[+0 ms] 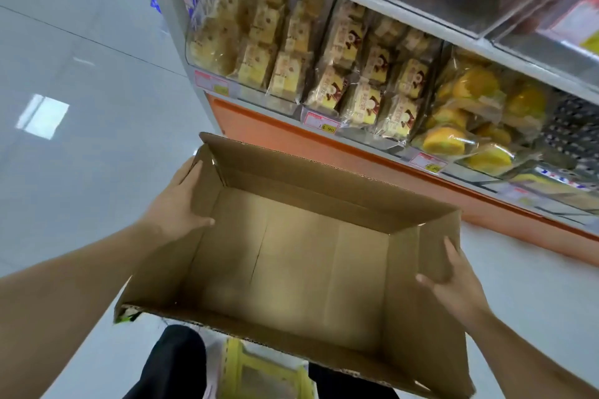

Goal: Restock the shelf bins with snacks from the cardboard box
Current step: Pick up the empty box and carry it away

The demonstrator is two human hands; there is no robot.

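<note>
Restocking looks all but done: the box [291, 256], held mid-frame with left hand [176, 201] and right hand [453, 288] gripping its side walls, shows empty, while bins [324, 74] upper right brim with snacks [363, 100].

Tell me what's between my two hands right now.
In the head view, the cardboard box sits between the left hand and the right hand. Its inside is bare; no snacks show in it.

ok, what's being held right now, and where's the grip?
The empty cardboard box, held by both hands at its short end walls: left hand over the left wall's rim, thumb inside; right hand on the right wall, thumb inside.
</note>
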